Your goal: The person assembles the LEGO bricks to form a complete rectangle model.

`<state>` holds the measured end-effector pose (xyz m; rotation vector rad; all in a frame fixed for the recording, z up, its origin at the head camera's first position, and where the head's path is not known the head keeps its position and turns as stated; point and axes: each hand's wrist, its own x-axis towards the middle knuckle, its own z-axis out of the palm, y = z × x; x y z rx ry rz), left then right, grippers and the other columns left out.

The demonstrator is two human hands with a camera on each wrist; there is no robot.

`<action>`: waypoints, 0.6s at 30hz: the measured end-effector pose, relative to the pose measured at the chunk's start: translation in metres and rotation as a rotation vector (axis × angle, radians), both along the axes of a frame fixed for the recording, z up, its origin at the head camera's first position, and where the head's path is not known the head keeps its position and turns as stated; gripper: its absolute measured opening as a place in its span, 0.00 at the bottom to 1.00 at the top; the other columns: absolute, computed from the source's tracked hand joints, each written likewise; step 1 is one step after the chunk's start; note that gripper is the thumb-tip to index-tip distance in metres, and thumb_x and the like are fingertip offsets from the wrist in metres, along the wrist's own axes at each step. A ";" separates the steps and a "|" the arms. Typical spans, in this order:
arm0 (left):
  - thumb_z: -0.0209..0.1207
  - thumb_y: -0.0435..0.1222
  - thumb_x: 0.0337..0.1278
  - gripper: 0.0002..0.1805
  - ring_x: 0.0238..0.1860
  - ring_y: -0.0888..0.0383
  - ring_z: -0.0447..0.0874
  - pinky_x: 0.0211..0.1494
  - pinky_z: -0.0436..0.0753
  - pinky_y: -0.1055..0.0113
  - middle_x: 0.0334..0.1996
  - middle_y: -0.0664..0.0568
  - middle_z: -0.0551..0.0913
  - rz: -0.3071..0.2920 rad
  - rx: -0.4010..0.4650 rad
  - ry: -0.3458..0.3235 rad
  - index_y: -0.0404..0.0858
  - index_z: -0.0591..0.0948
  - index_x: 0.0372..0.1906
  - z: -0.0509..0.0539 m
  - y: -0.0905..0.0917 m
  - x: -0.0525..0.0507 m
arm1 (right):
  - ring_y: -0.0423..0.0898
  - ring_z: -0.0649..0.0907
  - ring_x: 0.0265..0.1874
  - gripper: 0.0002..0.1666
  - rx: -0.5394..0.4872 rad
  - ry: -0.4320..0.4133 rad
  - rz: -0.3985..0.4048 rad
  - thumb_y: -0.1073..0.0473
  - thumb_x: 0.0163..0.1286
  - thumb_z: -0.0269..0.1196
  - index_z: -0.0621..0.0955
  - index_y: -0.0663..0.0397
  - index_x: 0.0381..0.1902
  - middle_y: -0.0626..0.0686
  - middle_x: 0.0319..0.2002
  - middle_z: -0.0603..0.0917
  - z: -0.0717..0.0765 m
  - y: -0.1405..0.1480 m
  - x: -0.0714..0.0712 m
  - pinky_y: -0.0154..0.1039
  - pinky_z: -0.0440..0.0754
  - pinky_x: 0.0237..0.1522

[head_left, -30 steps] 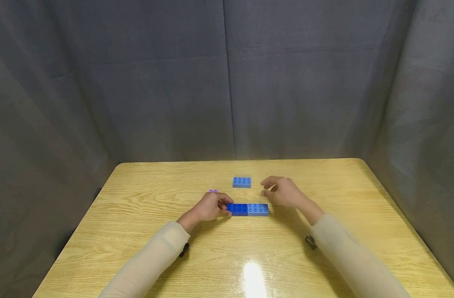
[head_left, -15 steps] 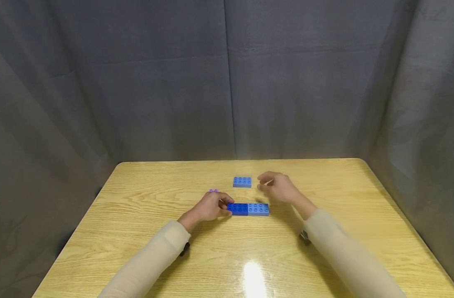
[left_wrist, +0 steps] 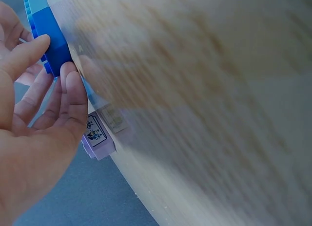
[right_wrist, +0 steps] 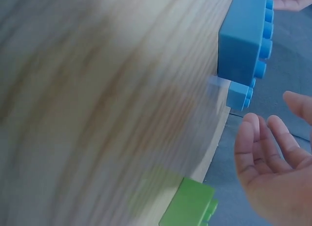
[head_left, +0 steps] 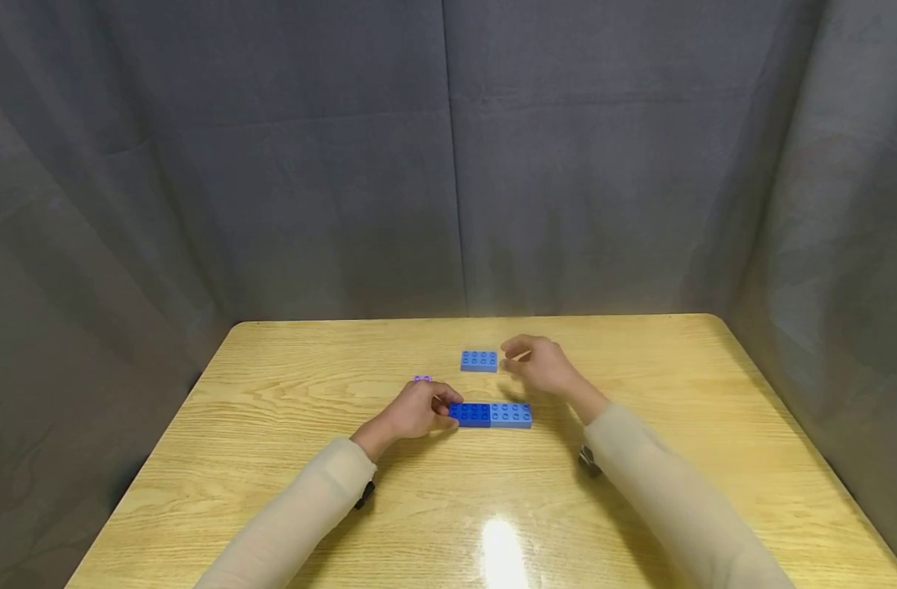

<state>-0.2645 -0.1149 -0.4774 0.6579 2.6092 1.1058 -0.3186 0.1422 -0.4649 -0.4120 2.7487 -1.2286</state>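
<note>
left hand pinched left end of dark blue eight-stud brick; near light blue eight-stud brick abutted its right end; right hand hung unclenched, fingertips just right of far light blue eight-stud brick on wooden table

left sleeve was cream, long | right sleeve was cream too | small black piece showed by left cuff | dark piece showed by right cuff
</note>
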 end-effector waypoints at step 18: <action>0.71 0.30 0.54 0.16 0.35 0.62 0.81 0.40 0.82 0.72 0.45 0.45 0.86 -0.012 -0.010 0.006 0.35 0.85 0.50 -0.001 -0.003 0.000 | 0.54 0.86 0.50 0.24 -0.045 -0.110 -0.021 0.56 0.72 0.63 0.78 0.55 0.63 0.59 0.60 0.81 -0.005 -0.011 -0.010 0.44 0.86 0.46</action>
